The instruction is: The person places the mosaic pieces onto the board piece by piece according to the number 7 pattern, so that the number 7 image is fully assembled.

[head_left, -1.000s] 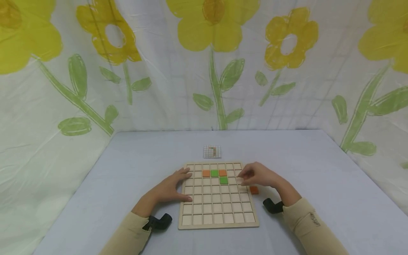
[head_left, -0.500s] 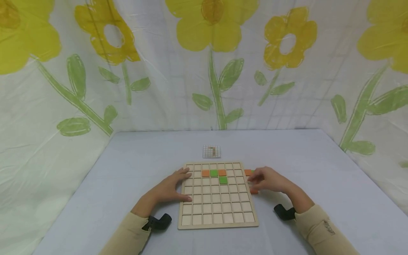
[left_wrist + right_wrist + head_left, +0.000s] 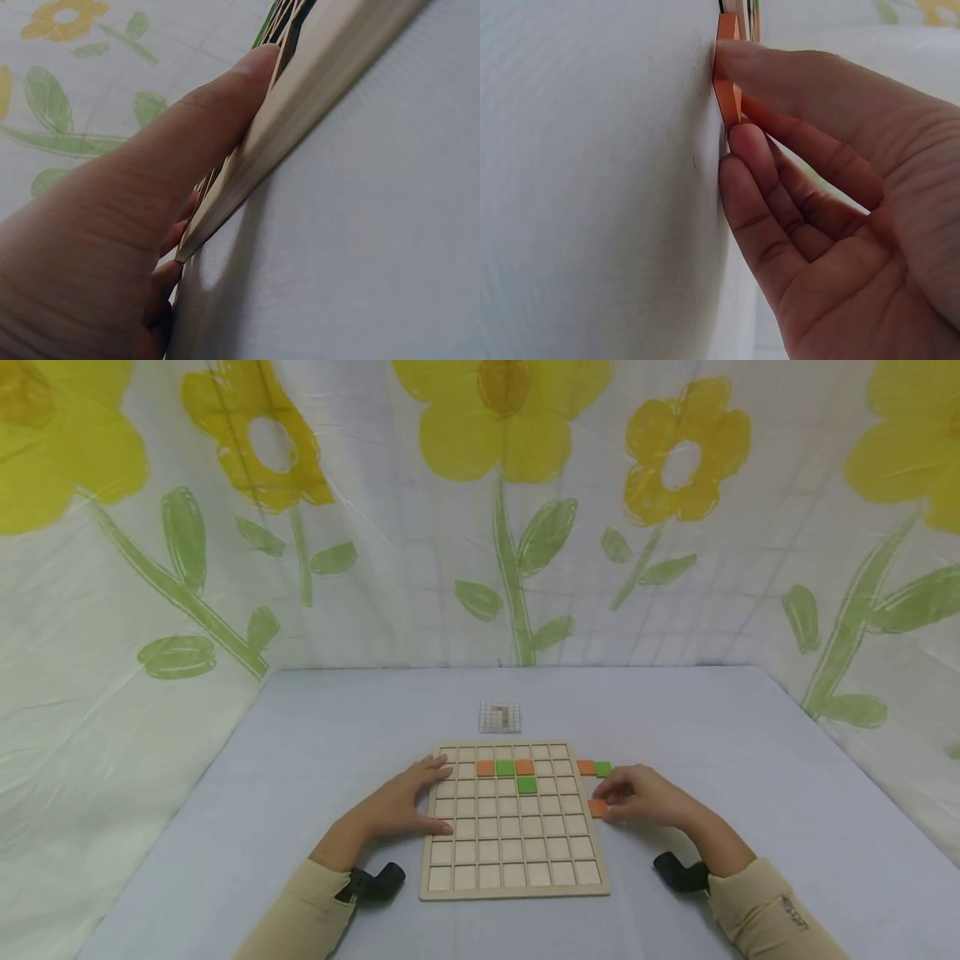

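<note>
A wooden grid board [image 3: 514, 892] lies on the table in the head view. In its squares sit an orange tile [image 3: 486, 768], a green tile [image 3: 506, 767], another orange tile [image 3: 524, 767] and, below that, a green tile [image 3: 527, 785]. My left hand [image 3: 397, 797] rests spread along the board's left edge, thumb laid on the rim in the left wrist view. Right of the board, my right hand [image 3: 647, 797] pinches a loose orange tile [image 3: 597, 808] flat on the table. In the right wrist view, the thumb touches this orange tile [image 3: 727, 94], with fingers beyond it.
Just off the board's upper right side lie an orange tile [image 3: 586, 767] and a green tile [image 3: 603, 769] side by side. A small card [image 3: 499, 717] with a printed coloured grid lies behind the board. A flowered curtain [image 3: 420, 568] hangs past the table's far edge.
My right hand has moved from over the board's right side, right and towards me, to the loose orange tile. The orange and green tiles beside the board have come into sight. My left hand stays put.
</note>
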`<state>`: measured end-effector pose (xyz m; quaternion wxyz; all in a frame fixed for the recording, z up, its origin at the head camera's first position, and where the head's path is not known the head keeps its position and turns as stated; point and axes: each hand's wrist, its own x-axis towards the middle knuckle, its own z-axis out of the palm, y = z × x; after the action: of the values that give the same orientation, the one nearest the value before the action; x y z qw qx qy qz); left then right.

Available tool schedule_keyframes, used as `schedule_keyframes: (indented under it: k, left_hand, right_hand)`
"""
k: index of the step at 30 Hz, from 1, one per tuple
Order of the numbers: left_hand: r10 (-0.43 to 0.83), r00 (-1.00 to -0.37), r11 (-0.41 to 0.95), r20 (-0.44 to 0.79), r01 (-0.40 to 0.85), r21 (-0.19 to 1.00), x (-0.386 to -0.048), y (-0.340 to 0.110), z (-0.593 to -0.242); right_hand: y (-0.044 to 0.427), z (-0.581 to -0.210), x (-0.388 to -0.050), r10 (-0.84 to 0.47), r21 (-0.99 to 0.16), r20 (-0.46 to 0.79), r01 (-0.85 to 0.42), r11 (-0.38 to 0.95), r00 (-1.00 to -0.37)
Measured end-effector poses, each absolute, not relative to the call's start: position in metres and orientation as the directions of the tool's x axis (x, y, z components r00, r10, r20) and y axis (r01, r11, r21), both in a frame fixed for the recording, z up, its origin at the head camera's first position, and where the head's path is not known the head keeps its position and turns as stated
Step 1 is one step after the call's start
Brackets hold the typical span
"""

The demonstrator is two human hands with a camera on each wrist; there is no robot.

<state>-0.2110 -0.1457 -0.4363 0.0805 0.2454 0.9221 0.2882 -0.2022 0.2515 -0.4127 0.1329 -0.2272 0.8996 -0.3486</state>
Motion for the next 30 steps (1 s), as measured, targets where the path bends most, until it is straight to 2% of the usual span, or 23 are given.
schedule_keyframes:
  k: [18, 30]
  left_hand:
    - [0.492, -0.87, 0.728, -0.018, 0.4, 0.557, -0.211, -0.145, -0.436]
    - [0.493, -0.87, 0.719, -0.02, 0.394, 0.573, -0.211, -0.145, -0.435]
  right_hand:
    - [0.251, -0.411, -0.202, -0.487, -0.641, -0.079, -0.33, 0.693, -0.87]
    - [0.241, -0.397, -0.2, -0.537, -0.655, -0.012, -0.399, 0.642, -0.844]
